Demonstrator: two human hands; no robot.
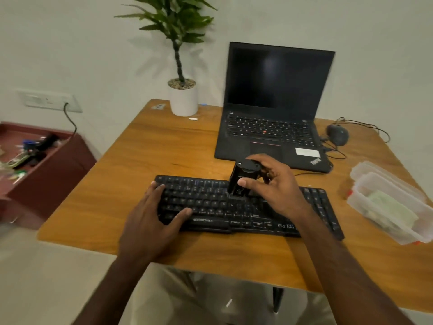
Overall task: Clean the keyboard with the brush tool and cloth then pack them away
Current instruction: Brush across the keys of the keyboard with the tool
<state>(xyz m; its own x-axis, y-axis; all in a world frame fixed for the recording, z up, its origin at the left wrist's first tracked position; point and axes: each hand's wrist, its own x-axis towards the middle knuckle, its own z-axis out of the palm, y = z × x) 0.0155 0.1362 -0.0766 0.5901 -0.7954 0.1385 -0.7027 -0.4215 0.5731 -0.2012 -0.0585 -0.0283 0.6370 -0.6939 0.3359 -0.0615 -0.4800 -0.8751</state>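
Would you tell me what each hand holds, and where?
The right hand grips the brush tool round its upright body; the left hand holds nothing.

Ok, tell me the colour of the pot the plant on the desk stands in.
White: the plain cylindrical plant pot shows in the head view.

The laptop (274,109) carries a "ThinkPad" logo, printed at a slant on the near right corner of its palm rest. Just left of that logo sits a pale rectangular sticker (307,152); whatever is printed on it is too small to read.

The keyboard (248,205) bears a white brand mark on its front edge, below the space bar and just right of the left hand (150,221). The mark is blurred; it cannot be made out with certainty. The legends on the keys of both keyboard and laptop show only as pale specks and cannot be read.
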